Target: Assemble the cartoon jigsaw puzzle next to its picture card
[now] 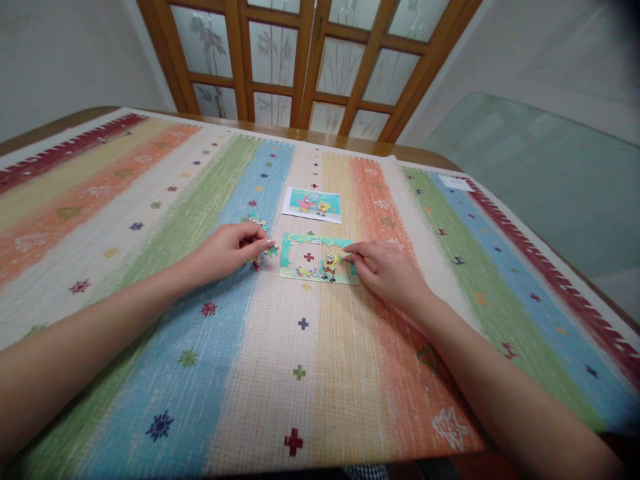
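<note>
A partly assembled jigsaw puzzle (pixel 293 272) lies flat on the tablecloth. Its border is joined around a gap where the cloth shows, and a yellow cartoon figure fills part of its right side. My left hand (pixel 233 247) is at the puzzle's left, thumb and forefinger pinched on a small jigsaw piece. Beneath and behind that hand is a cluster of loose jigsaw pieces (pixel 259 220), partly hidden by it. Over the puzzle's right edge, my right hand (pixel 387 272) has its thumb and forefinger drawn together; what lies between them is too small to tell.
Just beyond the puzzle lies a picture card (pixel 325 205) showing pink and yellow cartoon figures. A striped tablecloth (pixel 270 373) covers the table. A small white paper (pixel 455 183) rests at the far right. Behind stand wooden glazed doors (pixel 305 67), with a pale greenish panel (pixel 540 160) at right.
</note>
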The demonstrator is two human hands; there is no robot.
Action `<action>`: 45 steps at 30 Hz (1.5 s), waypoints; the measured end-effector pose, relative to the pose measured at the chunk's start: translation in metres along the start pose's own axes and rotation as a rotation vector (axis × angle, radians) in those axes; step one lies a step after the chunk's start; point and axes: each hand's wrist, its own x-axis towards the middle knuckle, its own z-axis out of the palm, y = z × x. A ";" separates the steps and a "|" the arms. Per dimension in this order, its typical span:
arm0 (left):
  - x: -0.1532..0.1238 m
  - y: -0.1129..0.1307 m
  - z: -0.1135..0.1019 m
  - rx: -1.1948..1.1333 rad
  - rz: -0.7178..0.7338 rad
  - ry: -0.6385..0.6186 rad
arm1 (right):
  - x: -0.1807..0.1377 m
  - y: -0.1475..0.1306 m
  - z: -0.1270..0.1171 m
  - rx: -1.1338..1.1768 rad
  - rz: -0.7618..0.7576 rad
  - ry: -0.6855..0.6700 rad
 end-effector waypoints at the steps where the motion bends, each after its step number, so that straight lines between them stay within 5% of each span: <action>1: 0.000 0.006 0.007 -0.013 0.007 0.003 | 0.000 0.001 0.000 0.012 0.007 0.003; 10: 0.032 0.033 0.058 -0.001 0.065 0.092 | 0.001 -0.013 0.000 0.171 -0.021 0.198; 18: 0.037 0.053 0.077 -0.103 0.061 0.205 | 0.005 -0.039 0.000 0.576 0.098 0.071; 29: 0.027 0.047 0.080 -0.069 0.129 0.192 | 0.013 -0.036 0.007 0.689 0.174 0.078; 37: 0.033 0.043 0.073 -0.017 0.282 0.067 | 0.027 -0.019 0.005 0.652 0.060 -0.046; 45: 0.039 0.045 0.061 -0.084 0.226 -0.075 | 0.031 -0.026 0.002 0.636 0.067 -0.048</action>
